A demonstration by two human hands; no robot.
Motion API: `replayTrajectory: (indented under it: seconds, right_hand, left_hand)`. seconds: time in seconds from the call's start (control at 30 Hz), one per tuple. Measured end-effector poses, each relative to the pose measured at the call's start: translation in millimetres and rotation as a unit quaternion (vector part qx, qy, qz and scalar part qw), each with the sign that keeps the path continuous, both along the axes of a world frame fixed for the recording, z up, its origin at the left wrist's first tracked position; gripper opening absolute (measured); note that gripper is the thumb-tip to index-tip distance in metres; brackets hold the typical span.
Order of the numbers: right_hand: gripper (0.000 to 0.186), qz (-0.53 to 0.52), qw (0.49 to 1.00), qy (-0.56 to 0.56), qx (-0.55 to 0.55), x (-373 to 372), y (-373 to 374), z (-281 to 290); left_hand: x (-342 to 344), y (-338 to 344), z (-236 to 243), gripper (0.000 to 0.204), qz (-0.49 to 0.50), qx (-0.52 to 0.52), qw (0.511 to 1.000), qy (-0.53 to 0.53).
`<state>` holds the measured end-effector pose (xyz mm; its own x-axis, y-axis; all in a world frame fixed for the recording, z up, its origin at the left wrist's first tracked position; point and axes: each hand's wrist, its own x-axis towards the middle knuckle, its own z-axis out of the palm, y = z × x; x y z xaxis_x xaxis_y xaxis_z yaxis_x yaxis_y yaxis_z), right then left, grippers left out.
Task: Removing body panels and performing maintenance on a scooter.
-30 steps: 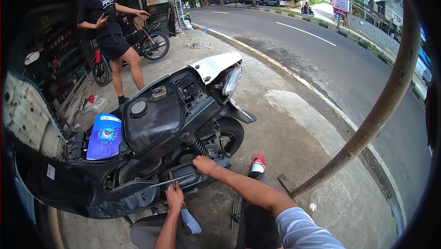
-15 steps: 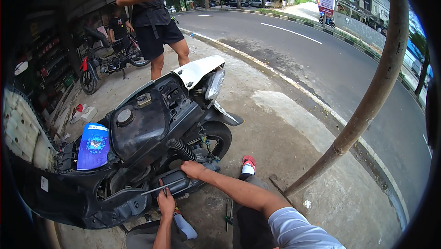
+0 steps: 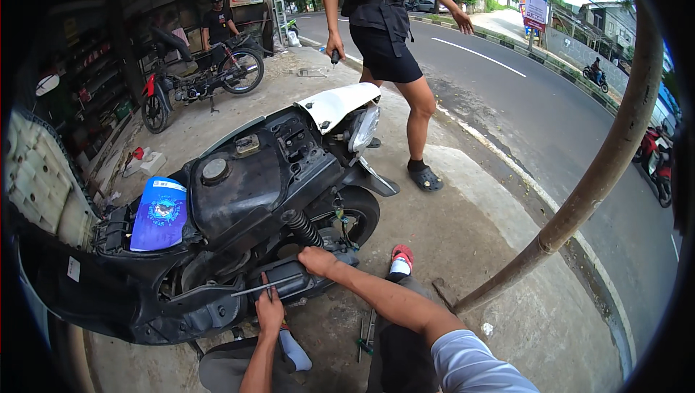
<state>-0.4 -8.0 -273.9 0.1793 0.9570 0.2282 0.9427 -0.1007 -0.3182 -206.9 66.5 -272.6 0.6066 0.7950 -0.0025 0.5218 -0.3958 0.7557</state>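
A partly stripped scooter stands before me, its seat area uncovered and its rear panel white. Beside its lower side my left hand is closed around a thin metal bar, which lies crosswise at the fingertips over the black casing. The bar's full shape is partly hidden by the fingers. My right hand is curled closed against the rear end of the casing, below the shock absorber spring. Whatever its fingers grip does not show.
A blue booklet lies on the scooter. Hand tools rest on the ground between my legs. A bamboo pole slants up at right. Behind the scooter a person holds a dark object; another stands by a motorbike.
The person behind the scooter has moved right, arms now lowered and spread. My view has shifted slightly left. Both my hands keep about the same places on the casing.
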Motion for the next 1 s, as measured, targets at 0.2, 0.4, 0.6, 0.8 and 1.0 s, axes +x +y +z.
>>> replayTrajectory:
  seconds: [0.2,0.4,0.6,0.8,1.0]
  right_hand:
    - [0.013,-0.003,1.000,-0.013,-0.011,0,-3,-4]
    - [0.019,0.021,0.999,0.017,0.021,6,0,-11]
    - [0.021,0.000,0.999,0.019,-0.029,8,2,-14]
    - [0.023,0.011,0.999,0.021,-0.035,7,4,-11]
    - [0.029,0.016,0.999,0.040,0.007,8,3,-16]
  left_hand:
    - [3,-14,23,0.048,-0.003,0.006,1.000,0.023]
    - [4,-20,33,0.049,0.001,0.022,1.000,0.019]
    - [2,-12,17,0.049,0.003,0.034,0.999,0.018]
    - [3,-8,10,0.050,-0.003,0.052,0.999,0.009]
    - [2,-14,16,0.052,-0.010,0.036,0.999,0.005]
